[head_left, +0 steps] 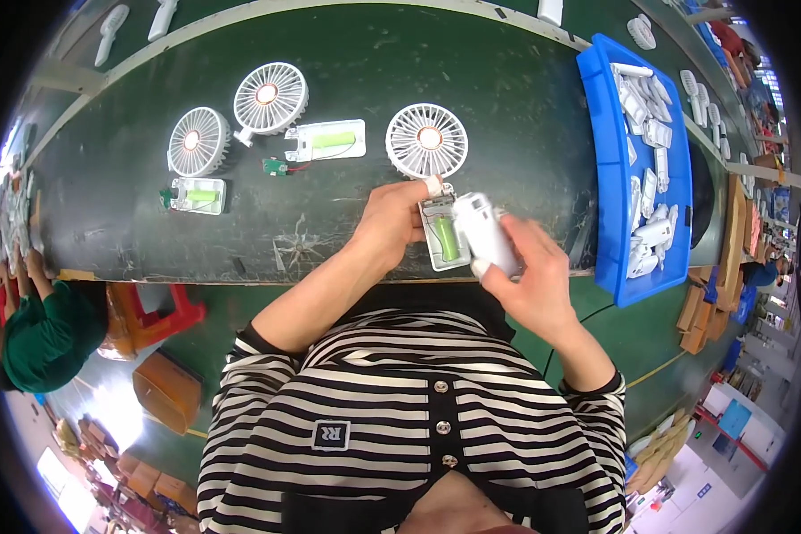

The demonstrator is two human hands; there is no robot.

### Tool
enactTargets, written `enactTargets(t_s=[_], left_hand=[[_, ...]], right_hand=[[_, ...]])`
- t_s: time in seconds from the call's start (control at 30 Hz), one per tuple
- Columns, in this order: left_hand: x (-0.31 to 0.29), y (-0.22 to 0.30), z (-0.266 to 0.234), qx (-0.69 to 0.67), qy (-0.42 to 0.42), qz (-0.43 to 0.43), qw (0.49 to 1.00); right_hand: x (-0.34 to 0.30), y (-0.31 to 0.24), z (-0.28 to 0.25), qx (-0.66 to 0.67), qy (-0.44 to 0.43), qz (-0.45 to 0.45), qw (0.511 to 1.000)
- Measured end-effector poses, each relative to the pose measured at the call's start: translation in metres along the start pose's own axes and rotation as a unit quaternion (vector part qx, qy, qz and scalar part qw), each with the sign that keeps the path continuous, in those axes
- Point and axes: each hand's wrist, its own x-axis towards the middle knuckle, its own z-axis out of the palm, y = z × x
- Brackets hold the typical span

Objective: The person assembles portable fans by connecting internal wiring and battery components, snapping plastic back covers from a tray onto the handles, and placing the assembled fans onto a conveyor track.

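My left hand (pixel 389 222) grips the neck and left side of a small white handheld fan (pixel 426 141) near the table's front edge. The fan's handle half (pixel 445 238) lies open upward and shows a green battery cell inside. In my right hand (pixel 536 276) is a white handle cover (pixel 485 233), tilted beside the right side of that handle; whether the two touch I cannot tell. White coverings sit on a left fingertip and on my right thumb. Two more fans lie to the left, a round one (pixel 271 98) with an opened handle (pixel 329 140), and another (pixel 198 142) with its own.
A blue bin (pixel 607 178) full of white plastic parts stands at the right end of the dark green table (pixel 329 200). Small green circuit boards (pixel 275 166) hang on wires by the left fans. A person in green (pixel 53 334) sits at the far left, near a red stool (pixel 171 311).
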Motion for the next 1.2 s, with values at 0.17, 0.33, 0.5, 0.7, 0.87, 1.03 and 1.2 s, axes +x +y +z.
enactTargets(t_s=[0.17,0.33,0.5,0.7,0.87,1.03,1.2], left_hand=[[-0.005,0.005,0.006,0.006,0.001,-0.009,1.000],[-0.006,0.004,0.007,-0.025,-0.008,0.012,1.000],[-0.005,0.003,0.007,-0.028,-0.013,0.005,1.000],[-0.005,0.004,0.007,-0.028,-0.015,0.001,0.999],[-0.003,0.003,0.006,-0.031,-0.016,0.006,0.999],[0.000,0.001,0.005,-0.041,-0.016,0.006,0.999],[-0.002,0.003,0.014,0.000,0.015,0.013,1.000]], right_hand=[[0.005,-0.010,0.019,-0.089,0.054,-0.024,0.994],[0.013,-0.021,0.029,-0.084,0.036,-0.027,0.995],[0.018,-0.020,0.037,-0.099,0.037,-0.030,0.994],[0.018,-0.015,0.042,-0.116,0.034,-0.031,0.992],[0.018,-0.015,0.043,-0.121,0.027,-0.027,0.992],[0.018,-0.013,0.045,-0.135,0.028,-0.039,0.990],[0.018,-0.013,0.044,-0.144,0.028,-0.047,0.988]])
